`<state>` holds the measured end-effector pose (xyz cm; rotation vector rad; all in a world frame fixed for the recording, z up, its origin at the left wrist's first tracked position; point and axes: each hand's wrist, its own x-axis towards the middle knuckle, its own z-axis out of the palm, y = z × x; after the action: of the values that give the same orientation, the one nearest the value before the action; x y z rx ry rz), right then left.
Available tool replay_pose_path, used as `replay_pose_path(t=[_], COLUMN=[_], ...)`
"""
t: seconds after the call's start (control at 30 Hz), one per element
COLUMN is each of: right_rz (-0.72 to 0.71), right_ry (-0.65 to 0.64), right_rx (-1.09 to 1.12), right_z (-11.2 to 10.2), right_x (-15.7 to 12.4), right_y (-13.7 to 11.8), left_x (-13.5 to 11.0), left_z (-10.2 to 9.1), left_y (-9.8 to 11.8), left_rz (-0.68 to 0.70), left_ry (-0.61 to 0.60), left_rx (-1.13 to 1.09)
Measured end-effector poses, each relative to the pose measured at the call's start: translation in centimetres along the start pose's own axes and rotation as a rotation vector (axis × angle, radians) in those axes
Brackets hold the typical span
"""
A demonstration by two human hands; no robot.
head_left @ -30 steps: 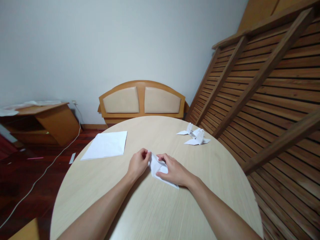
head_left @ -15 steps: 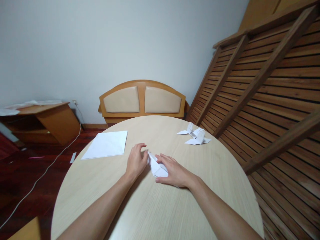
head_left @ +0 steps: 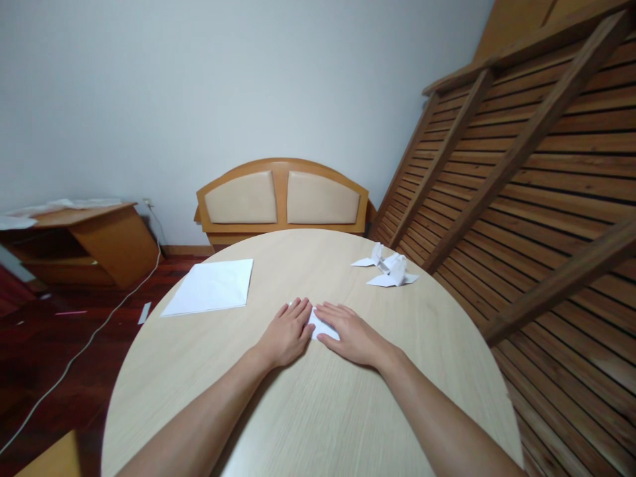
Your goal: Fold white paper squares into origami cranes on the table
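A small folded piece of white paper [head_left: 323, 328] lies on the round table [head_left: 318, 417], mostly covered by my hands. My left hand [head_left: 289, 331] rests flat on its left side, fingers stretched forward. On the paper's right side my right hand [head_left: 350, 331] lies flat too, its thumb apart from the fingers. Only a patch of paper shows between the two hands; the rest of its shape is hidden.
Flat white paper sheets [head_left: 211, 286] lie at the table's left. Folded paper figures [head_left: 392, 268] sit at the back right. Beyond stand a headboard [head_left: 282, 192], a wooden cabinet [head_left: 112, 242] and a leaning slatted wooden frame [head_left: 536, 199].
My left hand has come down from the paper's tip to lie flat on it. My right hand has flattened out over the paper, which now shows less.
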<state>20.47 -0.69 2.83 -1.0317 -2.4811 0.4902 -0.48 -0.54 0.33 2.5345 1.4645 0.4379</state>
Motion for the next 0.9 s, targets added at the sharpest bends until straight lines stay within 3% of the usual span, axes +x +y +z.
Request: replay_pose_path(t=[0.37, 0.47, 0.53, 0.6, 0.7, 0.9], right_rz=[0.108, 0.089, 0.066, 0.043, 0.037, 0.052], right_ry=[-0.142, -0.134, -0.119, -0.100, -0.070, -0.008], right_rx=[-0.069, -0.039, -0.040, -0.052, -0.096, -0.201], right_z=[1.2, 0.8, 0.5, 0.3, 0.1, 0.5], right_x=[-0.4, -0.4, -0.2, 0.0, 0.1, 0.2], right_y=[0.0, 0.3, 0.4, 0.5, 0.9, 0.4], left_x=[0.1, 0.1, 0.0, 0.0, -0.1, -0.2], left_z=[0.7, 0.1, -0.3, -0.3, -0.1, 0.2], left_y=[-0.3, -0.3, -0.2, -0.1, 0.0, 0.3], left_rz=[-0.311, -0.150, 0.046, 0.149, 0.112, -0.050], left_ry=[0.157, 0.214, 0.155, 0.054, -0.032, 0.020], left_rx=[0.181, 0.181, 0.126, 0.066, 0.039, 0.121])
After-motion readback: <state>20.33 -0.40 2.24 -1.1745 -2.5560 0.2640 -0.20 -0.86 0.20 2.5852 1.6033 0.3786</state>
